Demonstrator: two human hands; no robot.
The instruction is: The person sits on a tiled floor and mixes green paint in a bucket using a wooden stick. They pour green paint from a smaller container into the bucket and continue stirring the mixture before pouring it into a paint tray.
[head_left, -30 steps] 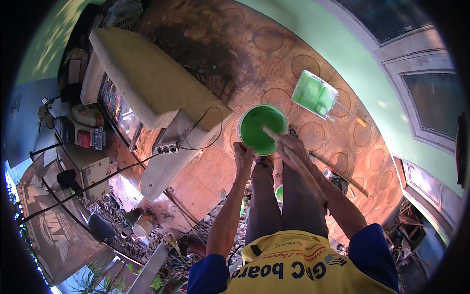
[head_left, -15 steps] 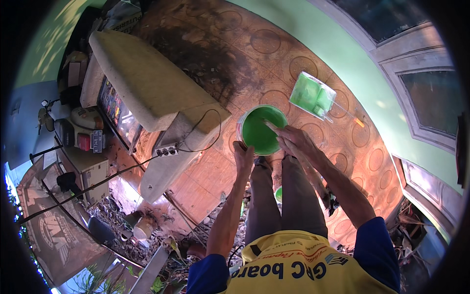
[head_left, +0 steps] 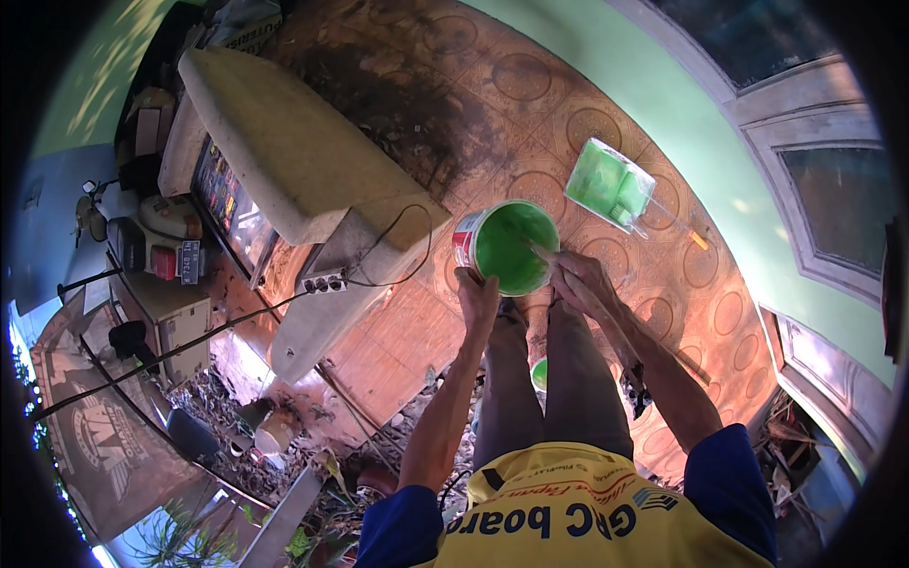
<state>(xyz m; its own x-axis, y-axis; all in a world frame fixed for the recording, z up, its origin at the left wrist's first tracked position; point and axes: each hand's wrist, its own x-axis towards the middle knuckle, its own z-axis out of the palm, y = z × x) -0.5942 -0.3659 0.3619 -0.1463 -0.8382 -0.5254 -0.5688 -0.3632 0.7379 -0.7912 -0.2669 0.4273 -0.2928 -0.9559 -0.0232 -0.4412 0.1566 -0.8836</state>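
Observation:
A round paint bucket (head_left: 464, 239) with a red and white side stands in front of me, tilted so that its left side shows. Green paint (head_left: 511, 256) lies inside and coats its wall. My left hand (head_left: 479, 296) grips the near left part of the rim, thumb over the edge. Closed around a wooden stick (head_left: 543, 253), my right hand (head_left: 585, 282) is at the bucket's right rim. The stick's tip reaches inside over the paint; how deep it goes I cannot tell. Its other end runs back along my right forearm.
A green-smeared paint tray (head_left: 597, 180) with a roller (head_left: 630, 197) lies beyond the bucket on the tiled floor. At left stands a large beige cabinet (head_left: 284, 142) with a power strip (head_left: 325, 281) and cable. Another green-filled container (head_left: 540, 374) sits by my legs. A green wall borders the right.
The bucket has tipped, showing more of its outer left side. My right hand and the stick have shifted slightly right and nearer to me. My left hand stays on the rim.

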